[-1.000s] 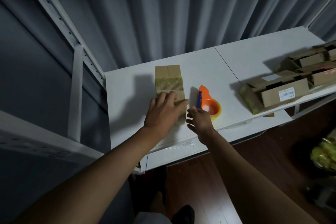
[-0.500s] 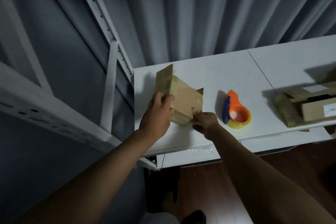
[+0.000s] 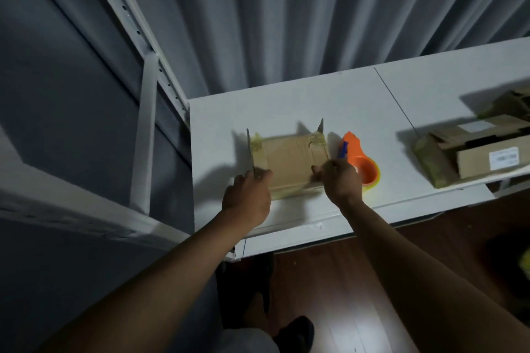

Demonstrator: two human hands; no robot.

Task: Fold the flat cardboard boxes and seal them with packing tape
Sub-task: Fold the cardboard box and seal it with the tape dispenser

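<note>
Opened since before, one box (image 3: 289,165) gripped by left hand (image 3: 248,198) and right hand (image 3: 341,179)

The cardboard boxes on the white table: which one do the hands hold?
The box beside the orange tape dispenser, gripped at its side flaps by the left hand and right hand. The other boxes lie untouched at the table's right.

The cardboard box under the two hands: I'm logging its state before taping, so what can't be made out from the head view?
- Cardboard box: near corners covered by the left hand and right hand.
- Tape dispenser: its near left side is hidden behind the right hand.
- Stack of boxes: cut off by the right edge; label print too small to read.
- The box's inside: not visible.
</note>
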